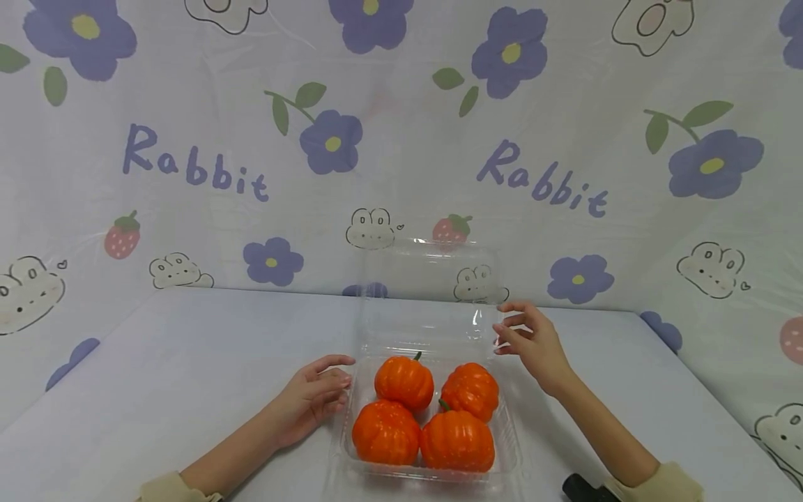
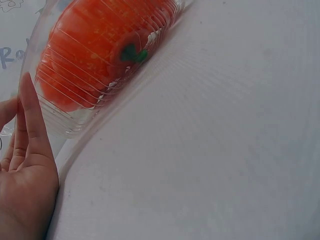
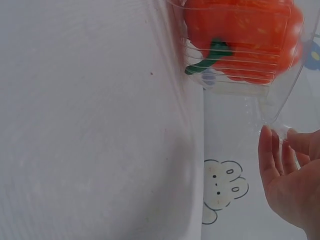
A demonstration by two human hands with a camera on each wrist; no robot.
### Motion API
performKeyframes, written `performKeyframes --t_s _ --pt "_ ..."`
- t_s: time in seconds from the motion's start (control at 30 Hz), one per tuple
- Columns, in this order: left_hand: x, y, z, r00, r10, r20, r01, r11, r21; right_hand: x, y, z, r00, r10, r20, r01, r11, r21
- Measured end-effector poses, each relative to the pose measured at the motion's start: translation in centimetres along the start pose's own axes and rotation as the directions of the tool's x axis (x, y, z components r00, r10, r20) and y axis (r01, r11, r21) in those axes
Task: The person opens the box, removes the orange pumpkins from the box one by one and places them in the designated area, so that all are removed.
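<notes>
A clear plastic clamshell box lies open on the table with several small orange pumpkins in its base. Its clear lid stands raised at the back. My left hand is at the box's left side, its fairly straight fingers touching the rim near the hinge. In the left wrist view, a pumpkin with a green stem shows through the ribbed wall. My right hand pinches the lid's right edge between thumb and fingers. The right wrist view shows that hand at the lid's corner, below a pumpkin.
A white table carries the box. Behind it hangs a pale curtain printed with flowers, rabbits and lettering. A black object shows by the right sleeve at the bottom edge.
</notes>
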State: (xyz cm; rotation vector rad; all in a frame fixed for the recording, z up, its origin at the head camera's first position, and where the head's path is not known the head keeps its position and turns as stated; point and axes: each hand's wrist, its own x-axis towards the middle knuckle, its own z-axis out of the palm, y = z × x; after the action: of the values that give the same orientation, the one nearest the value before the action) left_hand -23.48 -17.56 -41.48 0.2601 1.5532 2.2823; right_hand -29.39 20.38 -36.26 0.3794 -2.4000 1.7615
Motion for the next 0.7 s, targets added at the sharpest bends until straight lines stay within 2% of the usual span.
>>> performKeyframes --t_s 0.27,0.7 --pt "0.11 -0.14 -0.1 1.0 0.005 0.006 -0.005 1.0 -0.003 0.59 0.27 0.2 0.997 0.08 0.009 -0.08 0.997 0.011" --pt "0.17 -0.22 -0.26 1.0 0.019 0.021 -0.019 1.0 -0.007 0.92 0.82 0.5 0.992 0.127 0.018 -0.128 0.992 0.007"
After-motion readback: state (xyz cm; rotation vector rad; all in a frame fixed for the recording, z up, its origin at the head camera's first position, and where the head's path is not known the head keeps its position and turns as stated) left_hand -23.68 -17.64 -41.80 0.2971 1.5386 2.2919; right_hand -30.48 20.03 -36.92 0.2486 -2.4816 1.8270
